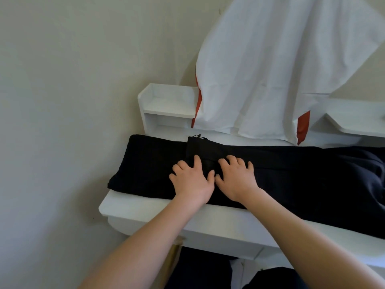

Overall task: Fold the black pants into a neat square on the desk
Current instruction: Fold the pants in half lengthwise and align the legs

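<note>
The left hand lies flat with fingers spread, palm pressing down on the black pants, grasping nothing. Just beside it, thumbs nearly touching, the right hand rests the same way, open and flat on the cloth. Both forearms reach in from below. The pants stretch across the white bench, their folded end left of the hands, the rest running right

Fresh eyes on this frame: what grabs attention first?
The black pants stretched across the white desk, running off the right edge of view. Both hands press flat on them left of centre, left hand beside right hand, fingers spread. Behind, a white garment with red trim hangs down to the desk.
</note>
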A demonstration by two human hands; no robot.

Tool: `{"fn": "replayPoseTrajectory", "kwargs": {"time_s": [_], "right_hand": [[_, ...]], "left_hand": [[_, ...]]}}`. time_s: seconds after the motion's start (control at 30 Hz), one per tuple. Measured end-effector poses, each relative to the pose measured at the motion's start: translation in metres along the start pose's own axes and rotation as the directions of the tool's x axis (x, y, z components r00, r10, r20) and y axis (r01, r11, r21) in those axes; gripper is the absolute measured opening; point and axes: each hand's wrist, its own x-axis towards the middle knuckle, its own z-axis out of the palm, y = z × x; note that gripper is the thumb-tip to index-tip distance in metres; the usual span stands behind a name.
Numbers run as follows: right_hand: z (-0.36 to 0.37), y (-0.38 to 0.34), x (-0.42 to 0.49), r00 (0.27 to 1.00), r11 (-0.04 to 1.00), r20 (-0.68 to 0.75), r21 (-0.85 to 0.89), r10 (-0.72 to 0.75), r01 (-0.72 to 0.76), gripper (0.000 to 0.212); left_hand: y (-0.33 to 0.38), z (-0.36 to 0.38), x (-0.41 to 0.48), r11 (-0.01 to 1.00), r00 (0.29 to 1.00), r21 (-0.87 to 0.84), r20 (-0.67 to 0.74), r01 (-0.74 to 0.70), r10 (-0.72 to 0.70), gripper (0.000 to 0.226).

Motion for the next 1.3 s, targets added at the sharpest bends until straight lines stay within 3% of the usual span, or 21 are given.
{"fn": "replayPoseTrajectory", "kwargs": {"time_s": [0.17,0.33,0.4,0.5,0.57,0.67,0.73,0.8,0.97,1.1,1.2,1.27,1.3], "right_hand": [[-0.006,-0.027,-0.010,0.973,0.967,-0.058,0.118,-0.222,0.228,0.057],[-0.003,-0.057,-0.015,0.906,0.904,0.117,0.192,-0.408,0.382,0.100],[0.000,-0.060,-0.014,0.914,0.907,0.079,0.180,-0.398,0.380,0.097],[0.002,-0.062,-0.014,0.928,0.915,-0.001,0.161,-0.374,0.369,0.077],[0.002,-0.065,-0.014,0.923,0.907,-0.007,0.179,-0.386,0.381,0.061],[-0.005,-0.068,-0.012,0.943,0.866,-0.052,0.381,-0.330,0.324,0.044],[-0.016,-0.071,-0.011,0.974,0.753,-0.094,0.621,-0.206,0.219,0.029],[-0.028,-0.081,-0.007,0.989,0.634,-0.094,0.759,-0.115,0.146,0.031],[-0.055,-0.126,0.013,0.971,0.528,-0.190,0.815,-0.148,0.240,0.035],[-0.049,-0.169,0.022,0.941,0.563,-0.170,0.765,-0.292,0.313,0.032],[-0.025,-0.187,0.023,0.915,0.668,-0.082,0.658,-0.395,0.348,0.048],[-0.015,-0.192,0.022,0.904,0.656,-0.122,0.650,-0.410,0.385,0.047],[-0.012,-0.193,0.022,0.901,0.645,-0.146,0.651,-0.409,0.399,0.046]], "left_hand": [[-0.035,-0.016,0.017,0.912,0.991,-0.389,0.012,0.129,-0.135,0.069],[-0.064,-0.017,0.030,0.816,0.989,-0.560,0.099,0.144,-0.107,0.036],[-0.070,-0.017,0.030,0.790,0.993,-0.602,0.082,0.115,-0.082,0.021],[-0.078,-0.017,0.029,0.766,0.998,-0.640,0.037,0.063,-0.051,0.017],[-0.085,-0.017,0.030,0.854,0.997,-0.520,-0.066,-0.005,-0.034,0.020],[-0.109,-0.016,0.040,0.989,0.973,-0.144,-0.229,-0.043,0.009,0.032],[-0.130,-0.012,0.047,0.999,0.996,-0.018,-0.087,-0.029,0.027,0.052],[-0.144,-0.002,0.049,0.999,0.997,0.036,0.072,-0.027,0.025,0.065],[-0.144,0.012,0.044,0.996,0.996,0.086,0.084,-0.028,0.021,0.067],[-0.149,0.003,0.043,0.993,0.992,0.095,0.105,-0.075,0.065,0.072],[-0.157,-0.007,0.042,0.993,0.999,-0.114,-0.014,-0.040,0.039,0.048],[-0.167,-0.016,0.039,0.882,0.994,-0.471,-0.100,-0.004,-0.048,0.019],[-0.171,-0.020,0.038,0.780,0.986,-0.625,-0.125,0.007,-0.110,0.021]]}}
